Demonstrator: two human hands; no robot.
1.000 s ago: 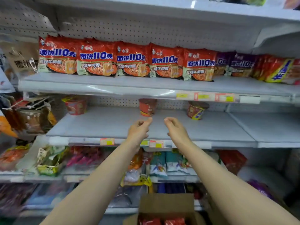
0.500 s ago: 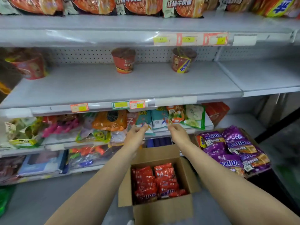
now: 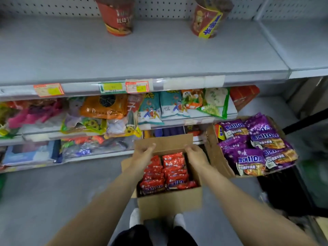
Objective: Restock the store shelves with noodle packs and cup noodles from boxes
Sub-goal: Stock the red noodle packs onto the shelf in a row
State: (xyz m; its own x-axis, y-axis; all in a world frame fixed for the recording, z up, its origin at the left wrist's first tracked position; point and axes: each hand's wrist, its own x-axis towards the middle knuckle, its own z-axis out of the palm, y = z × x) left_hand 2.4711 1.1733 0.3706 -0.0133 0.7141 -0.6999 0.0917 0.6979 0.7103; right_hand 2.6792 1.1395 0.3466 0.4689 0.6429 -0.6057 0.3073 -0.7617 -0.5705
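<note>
Cardboard box [image 3: 168, 201] on the floor by your feet is where you're at right now, so I'd call this the reaching-in step: going for another grab of the red noodle packs [image 3: 166, 173] standing on edge inside it. Your left hand [image 3: 144, 156] is over the box's far left corner and your right hand [image 3: 195, 156] over the far right, set apart with the packs between them, fingers curled downward and loose. Neither one looks closed on anything yet, though I can't tell if the fingertips are brushing the back flap. Both arms are stretched forward and down, fairly straight. Next move, as I see it: drop the hands in, pinch a few packs from both sides so they come up as one block, then lift toward the shelf [image 3: 142, 55]. That shelf is mostly bare, just two cup noodles [image 3: 116, 16] near the back wall, well apart. A second box of purple noodle packs [image 3: 255, 144] sits just to your right, heaped above its rim, so watch your elbow on the way up.
</note>
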